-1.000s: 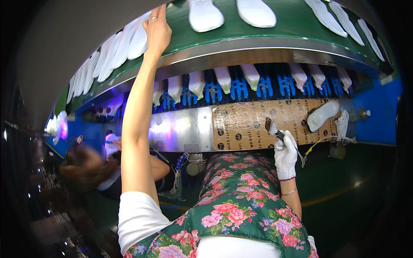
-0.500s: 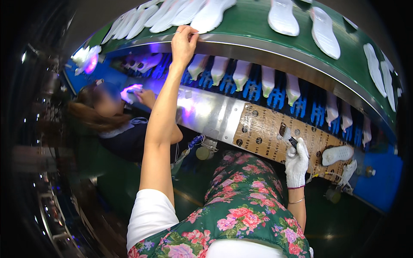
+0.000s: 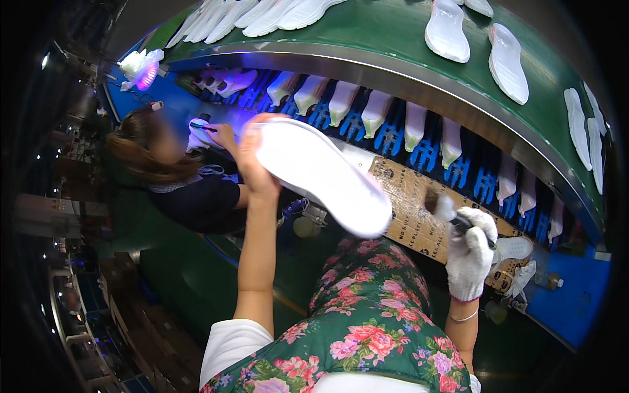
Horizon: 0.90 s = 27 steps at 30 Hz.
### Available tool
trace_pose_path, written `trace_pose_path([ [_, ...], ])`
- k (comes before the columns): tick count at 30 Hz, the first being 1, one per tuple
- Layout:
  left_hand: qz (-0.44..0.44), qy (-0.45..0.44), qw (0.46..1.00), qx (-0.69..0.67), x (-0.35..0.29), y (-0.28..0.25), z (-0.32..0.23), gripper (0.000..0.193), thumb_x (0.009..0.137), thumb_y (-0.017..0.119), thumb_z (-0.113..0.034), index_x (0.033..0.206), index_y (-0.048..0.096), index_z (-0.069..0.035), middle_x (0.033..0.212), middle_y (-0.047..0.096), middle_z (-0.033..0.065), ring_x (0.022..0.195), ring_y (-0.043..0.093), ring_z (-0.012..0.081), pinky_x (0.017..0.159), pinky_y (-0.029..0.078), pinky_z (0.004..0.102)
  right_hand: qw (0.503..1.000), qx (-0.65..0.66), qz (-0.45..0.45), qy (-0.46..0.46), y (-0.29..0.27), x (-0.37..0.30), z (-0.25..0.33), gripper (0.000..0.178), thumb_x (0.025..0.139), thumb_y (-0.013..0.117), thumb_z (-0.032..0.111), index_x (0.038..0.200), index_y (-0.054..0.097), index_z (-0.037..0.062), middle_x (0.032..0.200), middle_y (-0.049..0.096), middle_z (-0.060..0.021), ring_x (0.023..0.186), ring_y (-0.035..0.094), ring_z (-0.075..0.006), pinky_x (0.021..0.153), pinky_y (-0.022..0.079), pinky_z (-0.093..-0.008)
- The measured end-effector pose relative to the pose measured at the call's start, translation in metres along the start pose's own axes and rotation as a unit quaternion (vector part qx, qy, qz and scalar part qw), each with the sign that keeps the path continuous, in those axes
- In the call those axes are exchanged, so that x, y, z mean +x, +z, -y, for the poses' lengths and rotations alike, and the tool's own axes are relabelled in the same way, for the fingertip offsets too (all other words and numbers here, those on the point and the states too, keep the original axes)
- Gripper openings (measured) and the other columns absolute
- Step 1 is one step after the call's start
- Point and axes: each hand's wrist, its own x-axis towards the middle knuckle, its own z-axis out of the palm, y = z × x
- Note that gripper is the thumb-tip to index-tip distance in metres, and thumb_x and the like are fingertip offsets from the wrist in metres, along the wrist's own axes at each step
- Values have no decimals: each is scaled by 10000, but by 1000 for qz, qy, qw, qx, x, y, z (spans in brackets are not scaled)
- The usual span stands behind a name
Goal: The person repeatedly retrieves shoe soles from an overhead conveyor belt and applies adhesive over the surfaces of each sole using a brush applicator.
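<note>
At the far side, a green belt [image 3: 386,29] carries white soles [image 3: 448,33], crowded at left, sparser at right. On the nearer metal desk [image 3: 354,154] lies a cardboard sheet [image 3: 416,223], a dotted white sole [image 3: 515,247] resting on its right end.

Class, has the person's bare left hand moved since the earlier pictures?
Yes. The bare left hand, now holding a white curved sole, has come back from the silver metal edge toward the green floral apron.
</note>
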Motion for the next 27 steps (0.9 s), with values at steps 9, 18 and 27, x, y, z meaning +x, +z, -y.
trace_pose_path([
  [9, 138, -486, 844, -179, -122, 68, 123, 528, 1070, 409, -370, 1419, 491, 18, 1308, 639, 173, 1179, 649, 275, 1039, 511, 422, 955, -275, 96, -49, 28, 3, -6, 199, 804, 776, -34, 1002, 754, -37, 1036, 733, -126, 918, 687, -191, 797, 554, -301],
  [18, 282, -539, 721, -331, -160, 103, 94, 1235, 789, 27, -958, 1372, 514, 16, 1104, 671, 222, 1024, 690, 437, 914, 557, 529, 885, -419, 83, -189, 18, 10, 5, 216, 791, 808, -4, 1004, 773, 8, 957, 753, -106, 838, 708, -174, 739, 558, -301],
  [27, 249, -457, 837, -170, -171, 144, 97, 1120, 847, 42, -897, 1444, 431, -33, 1193, 649, 192, 1070, 671, 308, 915, 563, 430, 713, -573, 63, -399, 23, 24, 12, 236, 765, 800, -26, 990, 752, 23, 944, 750, -124, 832, 717, -267, 761, 564, -350],
])
